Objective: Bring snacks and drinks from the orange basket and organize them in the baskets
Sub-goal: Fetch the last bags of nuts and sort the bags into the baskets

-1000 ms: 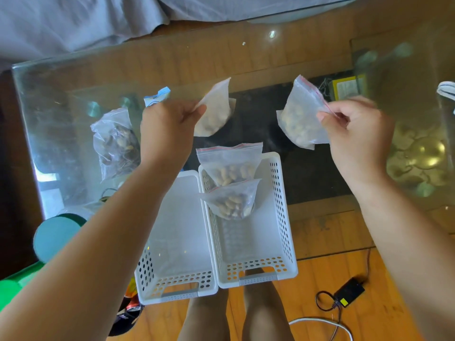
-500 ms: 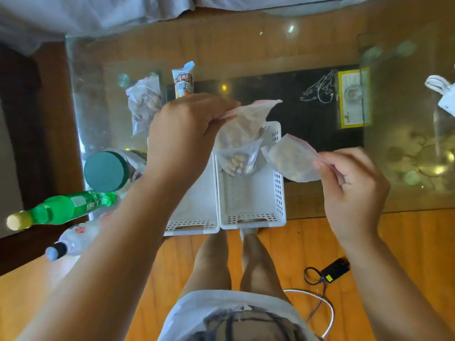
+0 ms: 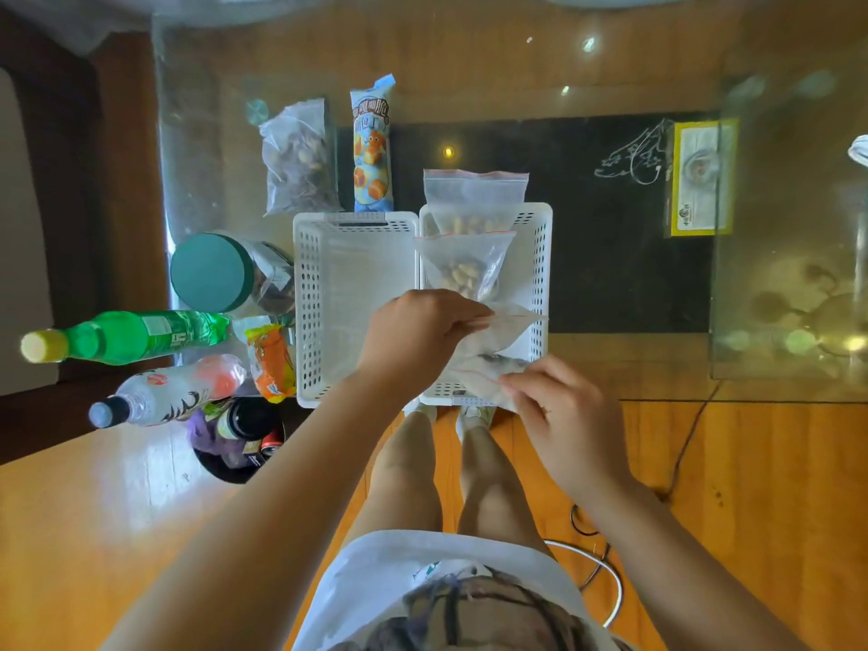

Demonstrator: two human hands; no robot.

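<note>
Both hands work over the right white basket (image 3: 540, 274) at the near edge of the glass desk (image 3: 610, 63). The left hand (image 3: 413, 335) pinches one clear nut bag (image 3: 509, 324) by its top; the right hand (image 3: 563, 415) pinches another (image 3: 488, 373) just nearer, probably to file them upright behind the two bags (image 3: 465, 270) standing there. The left white basket (image 3: 305, 298) holds nothing visible. Bottles (image 3: 136, 335) and snacks crowd the desk's left edge. The held bags' contents are blurred, and the orange basket cannot be made out.

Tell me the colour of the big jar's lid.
Dark green; the jar lid shows best in the head view, left of the baskets.
</note>
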